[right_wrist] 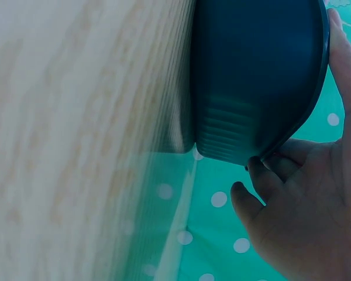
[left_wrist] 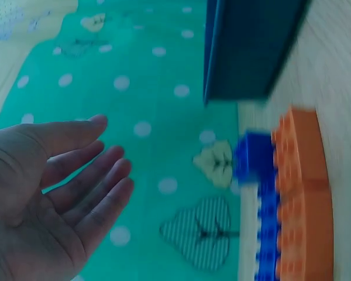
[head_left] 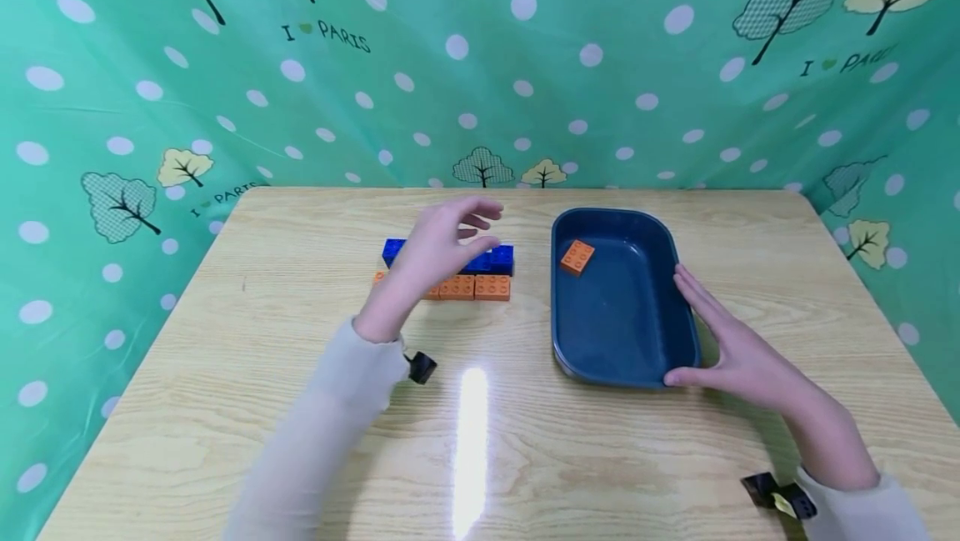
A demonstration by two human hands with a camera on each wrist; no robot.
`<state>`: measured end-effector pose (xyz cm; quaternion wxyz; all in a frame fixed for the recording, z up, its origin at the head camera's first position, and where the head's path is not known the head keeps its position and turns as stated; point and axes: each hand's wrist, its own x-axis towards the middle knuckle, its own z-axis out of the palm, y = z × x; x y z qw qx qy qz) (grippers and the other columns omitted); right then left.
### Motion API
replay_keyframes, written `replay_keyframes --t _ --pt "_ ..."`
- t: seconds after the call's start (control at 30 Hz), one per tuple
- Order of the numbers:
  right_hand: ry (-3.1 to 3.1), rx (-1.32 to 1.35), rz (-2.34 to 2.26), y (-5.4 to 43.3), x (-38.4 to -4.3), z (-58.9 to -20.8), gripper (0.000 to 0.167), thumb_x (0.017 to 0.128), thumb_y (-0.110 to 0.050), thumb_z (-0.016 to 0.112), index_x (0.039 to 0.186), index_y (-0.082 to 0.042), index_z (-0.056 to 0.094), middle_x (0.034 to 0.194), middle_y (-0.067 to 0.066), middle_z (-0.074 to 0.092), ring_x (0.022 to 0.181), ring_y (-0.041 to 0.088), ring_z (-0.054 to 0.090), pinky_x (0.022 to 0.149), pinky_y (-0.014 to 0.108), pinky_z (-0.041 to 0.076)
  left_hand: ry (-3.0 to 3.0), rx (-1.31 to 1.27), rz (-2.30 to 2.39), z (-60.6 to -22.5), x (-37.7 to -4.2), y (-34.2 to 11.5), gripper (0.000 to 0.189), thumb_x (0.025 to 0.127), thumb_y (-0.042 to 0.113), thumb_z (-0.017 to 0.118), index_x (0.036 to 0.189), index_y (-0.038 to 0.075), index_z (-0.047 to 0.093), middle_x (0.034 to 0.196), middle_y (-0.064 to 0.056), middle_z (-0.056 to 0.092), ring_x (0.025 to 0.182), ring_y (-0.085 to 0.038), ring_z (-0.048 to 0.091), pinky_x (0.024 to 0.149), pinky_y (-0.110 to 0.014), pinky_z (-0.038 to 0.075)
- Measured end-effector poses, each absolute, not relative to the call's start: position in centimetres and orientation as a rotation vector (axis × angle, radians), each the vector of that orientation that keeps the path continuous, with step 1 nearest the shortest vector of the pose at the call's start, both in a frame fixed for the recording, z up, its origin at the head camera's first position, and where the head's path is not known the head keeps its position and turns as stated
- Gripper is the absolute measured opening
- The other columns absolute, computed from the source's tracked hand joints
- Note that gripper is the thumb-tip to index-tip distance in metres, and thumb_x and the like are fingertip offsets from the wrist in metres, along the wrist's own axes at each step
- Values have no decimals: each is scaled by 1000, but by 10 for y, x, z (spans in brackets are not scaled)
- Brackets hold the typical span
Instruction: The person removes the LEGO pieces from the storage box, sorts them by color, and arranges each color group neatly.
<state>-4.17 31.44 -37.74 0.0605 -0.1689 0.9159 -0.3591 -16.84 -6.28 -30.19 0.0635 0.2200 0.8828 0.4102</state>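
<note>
My left hand (head_left: 438,245) hovers over a row of blue building bricks (head_left: 502,260) and a row of orange building bricks (head_left: 492,288), hiding part of both. In the left wrist view, its fingers (left_wrist: 96,208) are loosely bent, with nothing between them and the thumb. To the right stands a dark blue plastic bin (head_left: 626,328), with one orange brick (head_left: 577,257) lying inside near its left wall. My right hand (head_left: 750,366) holds the bin across its near right corner, thumb at the near rim and fingers along the right side.
A light wood table (head_left: 262,299) carries everything. Behind it hangs a green dotted cloth (head_left: 420,107) with printed trees, which also runs along both sides. Small black devices (head_left: 422,368) are strapped at both wrists. A bright light reflection crosses the near tabletop.
</note>
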Motion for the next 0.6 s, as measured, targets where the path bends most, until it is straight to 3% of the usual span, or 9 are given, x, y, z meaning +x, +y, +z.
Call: replay_keyframes --t 0.07,0.13,0.2,0.27,0.33,0.4,0.5,0.57,0.6 --pt "2766 -501 -1089 314 -42 -378 120 75 -22 88 162 -25 5 170 -1 -1 146 -14 0 117 13 11 2649 693 1265 -303 -168 -50 39 96 18 67 133 8 59 131 -9 65 119 -23 64 105 -38 54" --pt "2756 -493 -1099 314 -42 -378 121 74 -22 88 162 -25 4 170 -1 -1 146 -14 -1 127 36 16 2635 724 1290 -305 -168 -38 39 96 18 68 132 8 60 131 -9 65 118 -24 64 104 -38 54" --pt "2745 -485 -1113 314 -42 -378 121 74 -22 88 161 -25 4 170 -1 -1 146 -15 -1 121 64 20 2623 751 1315 -308 -167 -27 39 95 17 69 132 7 60 131 -10 65 118 -24 64 103 -37 54" --pt "2734 -483 -1129 313 -42 -377 121 74 -21 88 162 -25 4 170 -1 -2 146 -14 -1 108 80 21 2610 762 1336 -311 -166 -17 39 95 16 69 132 7 60 131 -10 65 118 -24 64 103 -36 55" --pt "2737 -482 -1125 313 -42 -377 121 75 -21 88 162 -25 4 170 -1 -2 146 -14 0 112 76 21 2589 761 1362 -315 -166 -8 40 95 16 69 132 6 59 133 -9 64 119 -25 64 103 -37 55" --pt "2746 -481 -1112 313 -42 -377 120 75 -22 87 161 -25 4 170 -2 -1 146 -14 0 123 58 20 2569 752 1374 -319 -165 1 40 94 15 69 132 7 59 134 -8 63 120 -25 63 104 -35 54" --pt "2758 -479 -1094 314 -41 -377 120 75 -22 87 161 -26 3 170 -4 -1 146 -14 1 124 31 17 2551 751 1363 -325 -166 14 42 94 14 70 134 8 58 137 -7 61 122 -24 62 105 -32 53" --pt "2755 -478 -1099 314 -41 -377 120 75 -22 87 161 -27 3 170 -4 -1 146 -14 0 125 33 17 2554 755 1327 -329 -166 24 44 93 16 71 135 10 58 139 -5 59 123 -22 61 104 -30 53" --pt "2751 -480 -1107 314 -41 -377 120 75 -22 87 161 -26 3 170 -3 -1 146 -14 0 126 42 18 2560 758 1299 -330 -166 29 45 93 18 71 136 11 57 140 -4 58 124 -21 60 104 -30 53"
